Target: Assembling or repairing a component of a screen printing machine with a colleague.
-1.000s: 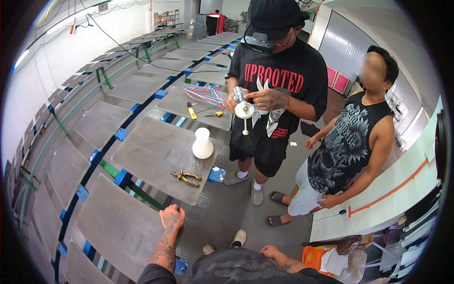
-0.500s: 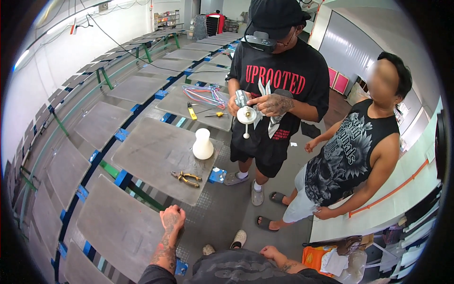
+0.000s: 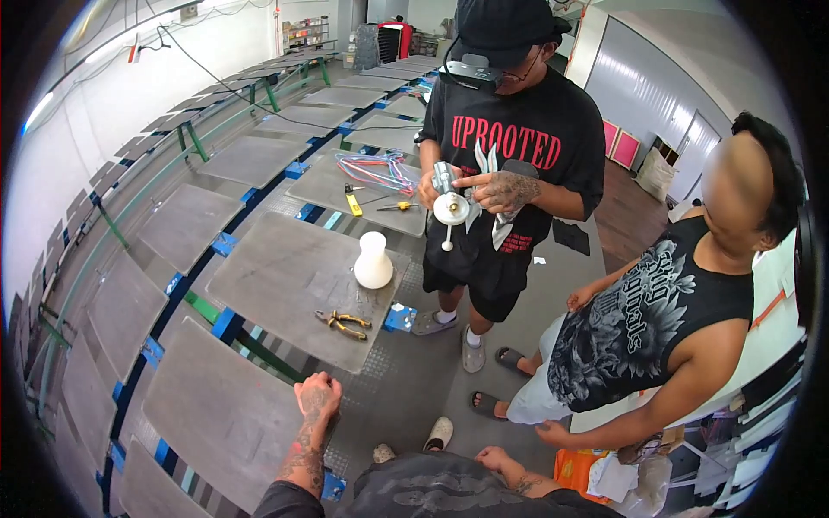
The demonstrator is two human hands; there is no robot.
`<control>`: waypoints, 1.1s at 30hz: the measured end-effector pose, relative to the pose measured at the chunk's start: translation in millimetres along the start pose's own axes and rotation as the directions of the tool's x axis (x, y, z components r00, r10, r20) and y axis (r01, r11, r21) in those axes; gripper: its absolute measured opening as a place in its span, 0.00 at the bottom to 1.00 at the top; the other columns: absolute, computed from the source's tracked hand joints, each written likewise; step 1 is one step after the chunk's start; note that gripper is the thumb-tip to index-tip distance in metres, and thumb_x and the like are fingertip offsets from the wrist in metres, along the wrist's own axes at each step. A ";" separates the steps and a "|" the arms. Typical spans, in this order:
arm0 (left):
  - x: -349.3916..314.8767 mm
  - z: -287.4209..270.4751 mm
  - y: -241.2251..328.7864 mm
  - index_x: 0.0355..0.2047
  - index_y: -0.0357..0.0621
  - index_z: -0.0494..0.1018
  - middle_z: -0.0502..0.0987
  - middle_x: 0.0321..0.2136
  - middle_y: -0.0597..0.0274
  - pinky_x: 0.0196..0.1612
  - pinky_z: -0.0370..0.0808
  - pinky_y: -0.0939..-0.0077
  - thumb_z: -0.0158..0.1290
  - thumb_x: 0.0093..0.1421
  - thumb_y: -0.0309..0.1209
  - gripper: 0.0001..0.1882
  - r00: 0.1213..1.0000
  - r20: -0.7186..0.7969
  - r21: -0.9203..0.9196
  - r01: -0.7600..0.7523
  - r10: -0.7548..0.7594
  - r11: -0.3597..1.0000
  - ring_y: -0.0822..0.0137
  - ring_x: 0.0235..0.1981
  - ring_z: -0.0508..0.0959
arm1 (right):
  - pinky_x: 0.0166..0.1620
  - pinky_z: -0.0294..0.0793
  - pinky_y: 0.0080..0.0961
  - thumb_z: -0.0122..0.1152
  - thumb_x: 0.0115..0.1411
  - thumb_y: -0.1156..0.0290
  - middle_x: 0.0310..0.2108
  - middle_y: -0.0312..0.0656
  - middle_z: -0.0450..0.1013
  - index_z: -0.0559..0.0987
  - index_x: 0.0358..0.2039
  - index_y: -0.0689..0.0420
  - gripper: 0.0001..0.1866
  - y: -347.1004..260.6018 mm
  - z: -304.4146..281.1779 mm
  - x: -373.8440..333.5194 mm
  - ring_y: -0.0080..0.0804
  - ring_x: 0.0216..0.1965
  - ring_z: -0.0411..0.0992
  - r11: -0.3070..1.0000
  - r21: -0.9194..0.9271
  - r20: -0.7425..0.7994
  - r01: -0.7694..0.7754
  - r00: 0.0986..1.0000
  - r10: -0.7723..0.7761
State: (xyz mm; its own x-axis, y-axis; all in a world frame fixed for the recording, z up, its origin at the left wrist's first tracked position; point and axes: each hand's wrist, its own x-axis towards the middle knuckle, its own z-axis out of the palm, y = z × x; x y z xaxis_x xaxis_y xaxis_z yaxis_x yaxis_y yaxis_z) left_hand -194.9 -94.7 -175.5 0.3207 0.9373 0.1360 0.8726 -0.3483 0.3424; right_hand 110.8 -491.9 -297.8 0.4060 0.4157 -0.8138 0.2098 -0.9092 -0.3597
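Note:
My left hand (image 3: 318, 394) rests with curled fingers at the upper right corner of a grey flat board (image 3: 224, 406); nothing shows in it. Low beside my body, my right hand (image 3: 494, 459) hangs loosely closed, no object visible. Beyond my left hand, on another board (image 3: 285, 285), lie combination pliers (image 3: 343, 324) with yellow-black handles. A white vase-shaped piece (image 3: 373, 263) stands near them. Across from me, a co-worker in a black cap (image 3: 509, 129) holds a grey fitting (image 3: 444, 179) with a white disc (image 3: 451, 208) and thin knobbed stem. The co-worker's other hand (image 3: 505, 192) touches the fitting.
A third board bears a bundle of coloured wires (image 3: 380, 171), a yellow cutter knife (image 3: 353, 200) and a yellow-handled screwdriver (image 3: 401, 206). Rows of boards on blue-green frames stretch left and back. Another person (image 3: 648, 319) stands at right. An orange bag (image 3: 577, 472) lies below that person.
The person at right has shifted right and nearer to me. The co-worker still handles the fitting, with its stem slightly moved. My hands have hardly moved.

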 end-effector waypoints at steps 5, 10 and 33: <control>0.7 0.5 0.8 0.30 0.49 0.80 0.81 0.31 0.62 0.48 0.68 0.58 0.55 0.60 0.40 0.11 1.000 -0.007 0.005 -0.010 0.010 1.000 0.59 0.39 0.81 | 0.29 0.76 0.32 0.69 0.59 0.55 0.29 0.37 0.82 0.88 0.39 0.53 0.16 -11.7 -3.5 -7.0 0.29 0.23 0.76 1.000 0.006 -0.015 0.003 1.000 -0.003; 1.9 0.2 2.1 0.29 0.48 0.80 0.81 0.31 0.62 0.47 0.68 0.58 0.55 0.60 0.40 0.11 1.000 -0.023 -0.005 -0.007 0.007 1.000 0.59 0.39 0.81 | 0.34 0.78 0.30 0.70 0.57 0.55 0.30 0.37 0.83 0.88 0.37 0.52 0.15 6.6 -0.6 11.6 0.29 0.28 0.78 0.999 0.036 -0.012 0.024 1.000 -0.023; -2.1 0.6 -0.3 0.30 0.48 0.81 0.81 0.32 0.61 0.48 0.68 0.59 0.55 0.59 0.40 0.11 1.000 -0.010 -0.024 0.008 -0.008 1.000 0.59 0.40 0.81 | 0.37 0.79 0.32 0.68 0.59 0.57 0.35 0.40 0.84 0.89 0.39 0.50 0.14 13.0 7.6 12.8 0.31 0.31 0.80 0.998 -0.040 -0.049 0.037 0.998 -0.039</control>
State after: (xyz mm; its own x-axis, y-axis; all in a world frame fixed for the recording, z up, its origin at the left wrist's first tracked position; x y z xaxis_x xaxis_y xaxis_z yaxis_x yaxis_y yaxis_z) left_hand -195.6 -96.5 -176.5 0.3101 0.9400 0.1423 0.8662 -0.3410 0.3653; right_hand 112.0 -498.6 -316.3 0.4407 0.4517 -0.7757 0.2606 -0.8913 -0.3710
